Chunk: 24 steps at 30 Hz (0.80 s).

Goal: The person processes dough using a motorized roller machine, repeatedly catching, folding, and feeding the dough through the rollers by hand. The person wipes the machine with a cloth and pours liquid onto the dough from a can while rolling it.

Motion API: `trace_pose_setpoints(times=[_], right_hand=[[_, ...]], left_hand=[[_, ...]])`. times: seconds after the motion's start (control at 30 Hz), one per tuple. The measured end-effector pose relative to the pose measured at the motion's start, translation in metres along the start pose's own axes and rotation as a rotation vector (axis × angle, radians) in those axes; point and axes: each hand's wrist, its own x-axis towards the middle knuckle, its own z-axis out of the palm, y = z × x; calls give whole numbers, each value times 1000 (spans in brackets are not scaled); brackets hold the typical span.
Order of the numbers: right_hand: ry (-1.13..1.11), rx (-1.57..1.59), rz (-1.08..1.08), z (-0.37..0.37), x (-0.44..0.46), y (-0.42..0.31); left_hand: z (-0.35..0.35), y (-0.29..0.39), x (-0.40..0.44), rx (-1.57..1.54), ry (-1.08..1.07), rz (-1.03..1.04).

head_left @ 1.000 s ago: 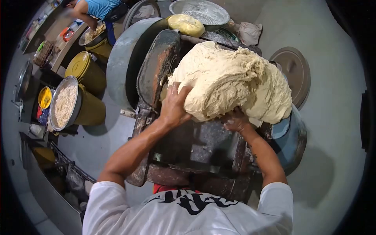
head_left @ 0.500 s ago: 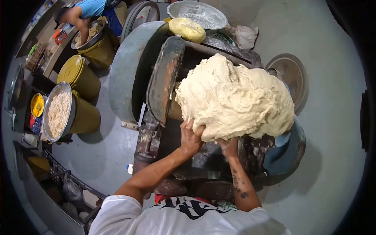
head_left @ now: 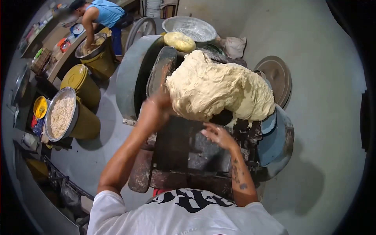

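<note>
A big, lumpy mass of pale dough (head_left: 223, 86) lies across the top of a dark, worn machine (head_left: 172, 149), its right end hanging ragged over the side. Close to the dough's left edge is my left hand (head_left: 156, 109), smeared by motion, so its fingers and any contact cannot be made out. Just below the dough's lower edge, over the machine's flat bed, my right hand (head_left: 219, 135) holds nothing, its fingers apart and pointing left. A grey-green curved guard (head_left: 133, 74) rises on the machine's left side.
Yellow dough (head_left: 179, 41) and a floury metal basin (head_left: 190, 28) sit behind the machine. At left stand a bowl of crumbly mixture (head_left: 62, 113) and a lidded yellow bucket (head_left: 78, 80). A person in blue (head_left: 103, 13) reaches into another bucket (head_left: 100, 64). A round brown lid (head_left: 276, 80) is at right.
Both hands have let go of the dough's near edge; the left moved up and left, the right drew slightly away. The dough lies farther back on the machine. The camera view shifted.
</note>
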Motion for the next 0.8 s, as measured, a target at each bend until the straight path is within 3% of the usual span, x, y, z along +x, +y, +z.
trace_pose_setpoints(times=[0.03, 0.1, 0.13, 0.17, 0.23, 0.33, 0.43, 0.47, 0.53, 0.6, 0.63, 0.73, 0.8], right_hand=[[3, 158, 26, 8, -19, 11], [5, 490, 97, 33, -53, 33], [8, 498, 60, 50, -65, 45], [13, 497, 17, 62, -73, 57], [62, 554, -19, 66, -83, 66], [217, 792, 30, 82, -104, 71], [306, 572, -65, 74, -121, 82], [339, 473, -119, 65, -124, 83], [467, 521, -90, 55, -150, 85], [608, 648, -36, 57, -179, 98], [666, 717, -8, 62, -194, 97], [710, 847, 124, 81, -215, 112], [677, 847, 115, 90, -211, 124]], left_hand=[[-27, 16, 15, -105, 190, -48], [-27, -12, 60, 39, 173, 29], [5, -59, 90, -78, 82, 78], [23, -71, 114, -230, -142, -68], [20, -49, 116, -131, -85, -209], [30, -33, 105, 100, 82, -250], [16, -27, 83, -36, -24, -219], [21, -40, 74, -105, 33, -156], [44, -51, 51, -195, 343, 49], [53, -50, 27, 194, 390, -103], [54, -36, 23, -375, 286, -272], [52, -38, 37, -261, 277, -371], [49, -39, 45, -33, 269, -322]])
